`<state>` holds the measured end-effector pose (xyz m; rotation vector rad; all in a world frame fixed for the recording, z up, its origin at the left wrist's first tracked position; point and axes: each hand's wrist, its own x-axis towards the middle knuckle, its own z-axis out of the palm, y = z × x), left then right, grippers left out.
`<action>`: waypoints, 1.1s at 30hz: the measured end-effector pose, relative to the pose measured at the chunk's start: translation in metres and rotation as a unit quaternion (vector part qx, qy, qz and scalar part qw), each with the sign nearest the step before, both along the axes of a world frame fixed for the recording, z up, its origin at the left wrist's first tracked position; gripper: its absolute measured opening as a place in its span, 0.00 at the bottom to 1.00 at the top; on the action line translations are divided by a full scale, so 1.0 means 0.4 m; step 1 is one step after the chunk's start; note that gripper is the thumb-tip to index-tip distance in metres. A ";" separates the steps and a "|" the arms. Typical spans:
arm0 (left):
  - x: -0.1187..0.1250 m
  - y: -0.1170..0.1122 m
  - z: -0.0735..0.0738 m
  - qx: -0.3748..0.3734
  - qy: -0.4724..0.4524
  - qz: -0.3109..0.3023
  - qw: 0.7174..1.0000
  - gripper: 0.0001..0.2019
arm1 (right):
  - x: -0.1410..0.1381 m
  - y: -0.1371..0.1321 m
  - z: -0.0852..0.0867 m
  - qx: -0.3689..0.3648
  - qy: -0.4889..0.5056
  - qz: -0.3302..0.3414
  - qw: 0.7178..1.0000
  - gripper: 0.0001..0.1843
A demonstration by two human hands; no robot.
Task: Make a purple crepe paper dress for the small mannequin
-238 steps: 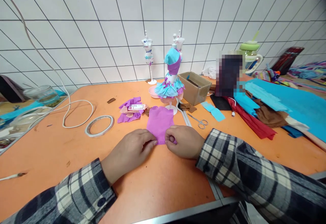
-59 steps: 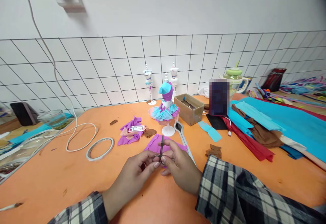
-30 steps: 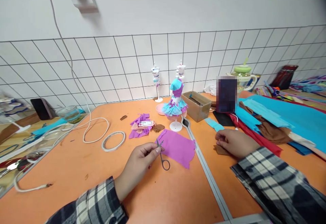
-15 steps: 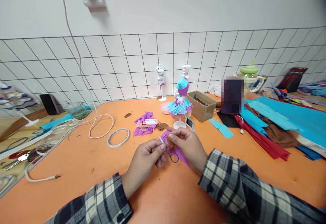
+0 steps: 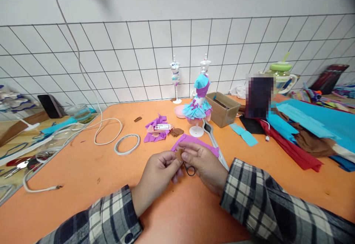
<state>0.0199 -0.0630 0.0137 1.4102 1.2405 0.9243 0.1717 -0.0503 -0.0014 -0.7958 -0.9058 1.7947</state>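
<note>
Both hands meet over the middle of the orange table, fingertips almost touching. Between them is a small brown piece of crepe paper or cloth (image 5: 179, 155). My left hand (image 5: 159, 170) pinches it from the left, thumb on top. My right hand (image 5: 203, 164) pinches it from the right with thumb and fingers. A dark ring handle of small scissors (image 5: 190, 170) shows below the fingers; the blades are hidden, and I cannot tell which hand bears them. Just behind the hands lies a purple piece (image 5: 191, 140), partly covered by the right hand.
A mini dress form (image 5: 197, 107) in a blue and purple dress stands behind the hands, near grey tongs-like tool (image 5: 212, 136) and a cardboard box (image 5: 223, 110). A tape roll (image 5: 127, 144) and purple scraps (image 5: 155, 133) lie left. Coloured sheets (image 5: 305, 125) lie right.
The brown piece has come up between both hands' fingertips, and the right hand has lowered slightly. The pale pointed tip seen at the left fingers is now hidden. The view has tilted down.
</note>
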 end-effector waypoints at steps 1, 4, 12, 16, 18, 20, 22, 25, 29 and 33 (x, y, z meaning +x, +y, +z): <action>0.000 -0.001 -0.002 -0.001 0.006 0.000 1.000 0.15 | -0.002 0.000 -0.006 -0.002 -0.018 -0.004 1.000 0.31; 0.000 -0.002 -0.009 0.006 0.009 0.000 1.000 0.14 | -0.003 -0.001 -0.020 -0.014 -0.045 -0.018 0.999 0.28; 0.027 -0.008 -0.006 0.006 0.033 0.013 0.999 0.12 | -0.010 -0.012 -0.022 0.047 -0.080 -0.058 0.994 0.21; 0.051 -0.010 0.005 0.007 0.012 0.021 1.000 0.14 | -0.015 -0.010 -0.008 0.053 -0.078 -0.103 0.990 0.21; 0.059 -0.012 0.007 0.007 -0.005 0.021 1.000 0.14 | -0.016 -0.009 -0.001 0.041 -0.053 -0.104 0.992 0.22; 0.065 -0.014 0.007 0.008 -0.021 0.026 0.999 0.14 | -0.017 -0.009 0.005 0.032 -0.026 -0.105 0.994 0.21; 0.069 -0.016 0.004 0.011 -0.031 0.032 0.999 0.14 | -0.019 -0.009 0.008 0.030 -0.016 -0.115 0.993 0.20; 0.073 -0.016 -0.003 0.010 -0.036 0.036 0.999 0.14 | -0.022 -0.006 0.009 0.026 -0.032 -0.138 0.990 0.19; 0.068 -0.008 -0.003 0.004 -0.039 0.042 0.998 0.13 | -0.015 0.010 0.013 0.022 -0.047 -0.146 0.988 0.19; 0.047 -0.003 0.016 0.003 -0.010 0.056 0.998 0.13 | 0.002 0.028 0.021 0.071 -0.110 -0.082 0.988 0.18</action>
